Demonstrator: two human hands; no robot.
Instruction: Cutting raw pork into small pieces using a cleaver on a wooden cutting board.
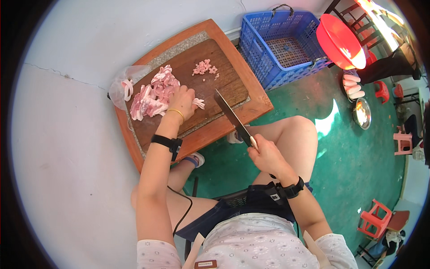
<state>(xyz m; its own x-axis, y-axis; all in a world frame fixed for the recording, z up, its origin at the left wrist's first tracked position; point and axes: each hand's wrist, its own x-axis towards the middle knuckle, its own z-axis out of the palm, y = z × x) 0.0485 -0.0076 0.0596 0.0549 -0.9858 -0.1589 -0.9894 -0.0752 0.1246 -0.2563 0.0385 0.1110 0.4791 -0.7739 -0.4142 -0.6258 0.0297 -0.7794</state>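
Observation:
On a wooden cutting board (224, 76), set on a small wooden table (150, 51), lies a pile of raw pink-and-white meat (148, 101). A small heap of diced meat (204, 67) sits toward the upper right of the board. My left hand (181, 103) has its fingers closed on a pale meat strip (198, 103) at the pile's right side. My right hand (264, 154) grips the handle of a dark-bladed cleaver (233, 116), its blade raised near the board's right edge. A clear plastic bag (118, 89) rests at the left of the board.
A blue crate (277, 67) stands beyond the table, with a red basin (336, 38) at its right. On the green floor are a tray of long pale vegetables (351, 83), a steel bowl (362, 112) and pink stools (376, 217). A person (387, 65) is at upper right.

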